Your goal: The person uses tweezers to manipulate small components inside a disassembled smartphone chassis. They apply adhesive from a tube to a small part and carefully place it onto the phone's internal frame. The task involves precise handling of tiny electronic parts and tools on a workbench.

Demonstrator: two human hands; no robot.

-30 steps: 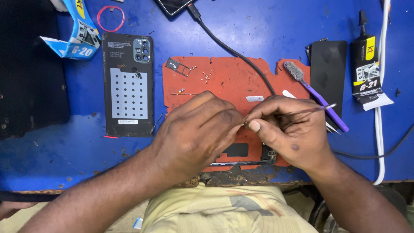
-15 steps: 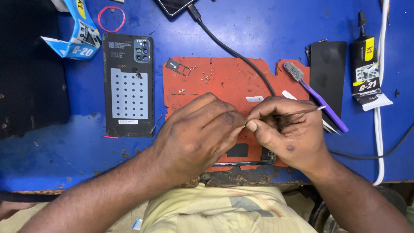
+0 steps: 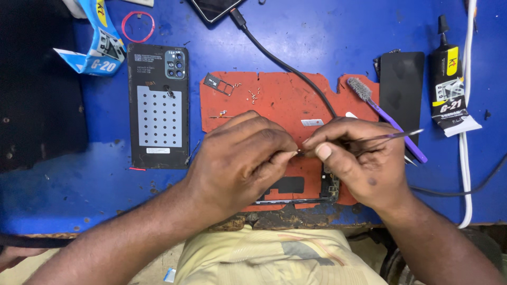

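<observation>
My left hand (image 3: 240, 158) and my right hand (image 3: 356, 158) meet fingertip to fingertip over an opened phone body (image 3: 296, 190) on a red mat (image 3: 280, 97). The right hand grips metal tweezers (image 3: 391, 137) whose tips point left at a tiny part pinched by the left thumb and forefinger. Most of the phone body is hidden under both hands. A removed phone back cover (image 3: 158, 113) lies inside-up to the left of the mat.
A purple-handled brush (image 3: 388, 119), a dark screen panel (image 3: 402, 89) and a glue tube in its pack (image 3: 451, 87) lie right. A black cable (image 3: 285, 66) runs to a device at the top. A tray and small screws (image 3: 253, 95) rest on the mat.
Both hands stay over the phone body. The tweezers have shifted slightly and the fingertips have closed in on the tiny part.
</observation>
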